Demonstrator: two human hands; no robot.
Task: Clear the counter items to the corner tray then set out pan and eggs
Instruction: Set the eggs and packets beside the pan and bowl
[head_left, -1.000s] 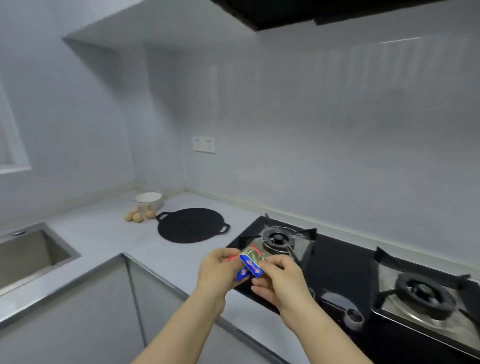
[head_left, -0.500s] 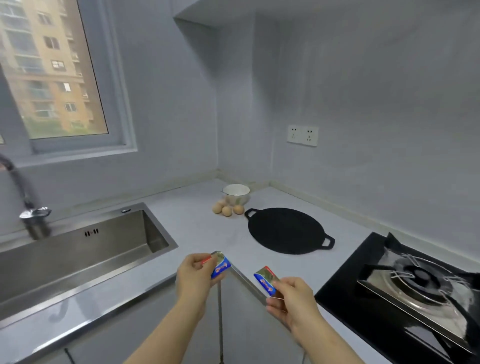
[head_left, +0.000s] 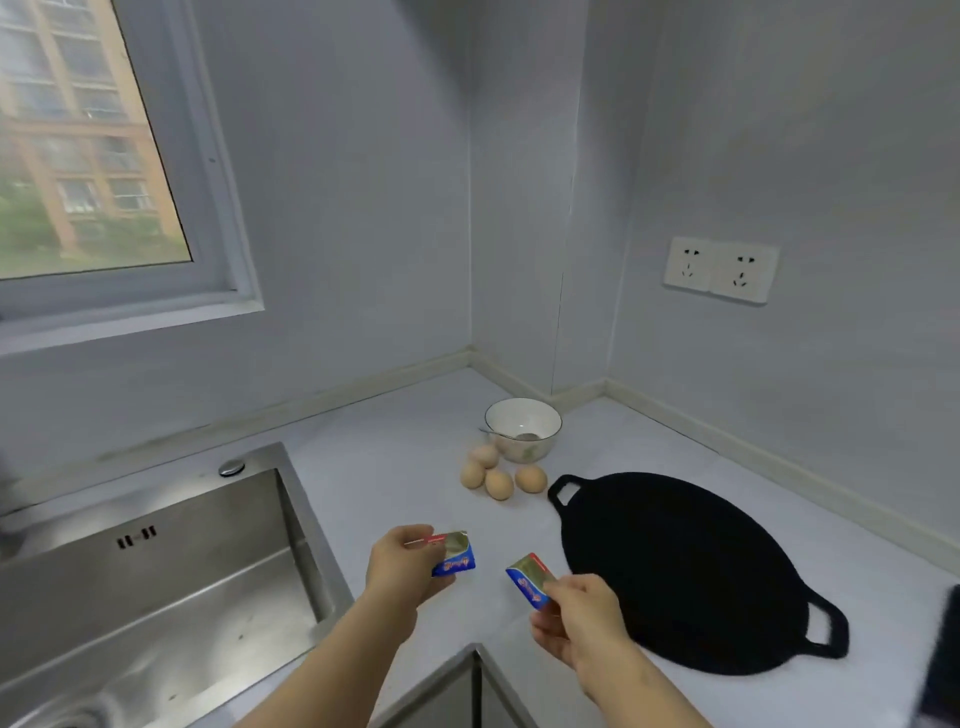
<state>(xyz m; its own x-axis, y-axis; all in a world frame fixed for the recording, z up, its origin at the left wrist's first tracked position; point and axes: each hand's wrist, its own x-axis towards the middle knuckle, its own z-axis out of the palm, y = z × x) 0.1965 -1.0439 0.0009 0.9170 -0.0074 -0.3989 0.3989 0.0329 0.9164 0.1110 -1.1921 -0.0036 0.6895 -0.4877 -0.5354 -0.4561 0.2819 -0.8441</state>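
My left hand (head_left: 402, 564) pinches a small blue-and-gold packet (head_left: 453, 553) above the counter near the corner of the worktop. My right hand (head_left: 579, 621) pinches a second blue-and-gold packet (head_left: 531, 579) a short way to the right of the first. A flat black pan (head_left: 685, 566) with two loop handles lies on the counter to the right of my hands. Several brown eggs (head_left: 500, 479) lie loose on the counter beyond my hands. Behind them stands a white bowl (head_left: 523, 429) with a spoon in it, close to the wall corner.
A steel sink (head_left: 150, 587) is sunk into the counter on the left, below a window. A double wall socket (head_left: 721, 269) sits above the pan. The dark edge of the stove (head_left: 948, 660) shows at the far right. The counter (head_left: 395, 483) edge meets cabinet doors below my hands.
My view has swung left from the stove to the corner and sink. My hands, which held both packets together, have drawn apart with one packet each and moved forward over the counter.
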